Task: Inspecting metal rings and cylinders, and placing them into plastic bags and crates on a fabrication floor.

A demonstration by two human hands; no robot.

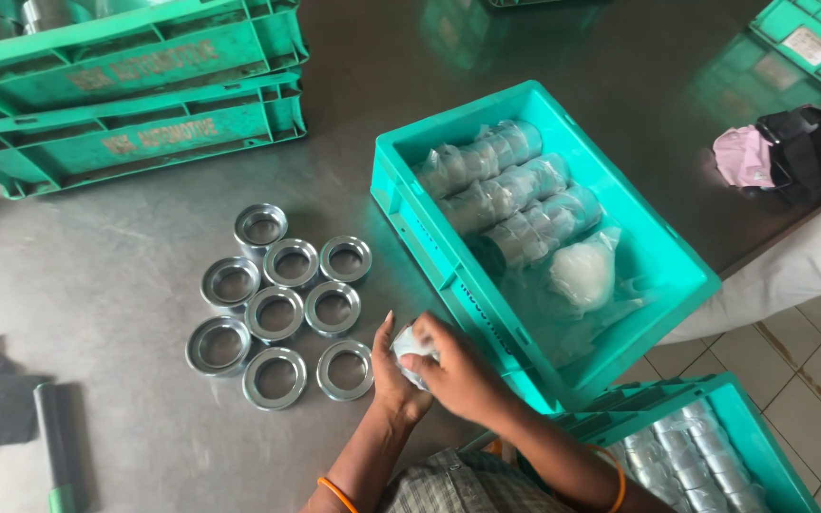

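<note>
Holding a plastic-wrapped metal ring [410, 353] near the tabletop's [116, 266] near edge, you are gripping it with your left hand [390, 372] and right hand [456, 372], fingers curling around it, beside the turquoise crate [429, 247].

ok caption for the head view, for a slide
Both hands hold a plastic-wrapped part beside nine shiny metal rings and a teal plastic crate of bagged rings.

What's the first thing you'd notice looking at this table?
Probably the shiny metal rings, nine of them clustered on the grey table left of centre. Next, the bright teal crate of plastic-wrapped rings to their right. Just below, the left hand and right hand cup a small wrapped piece.
</note>
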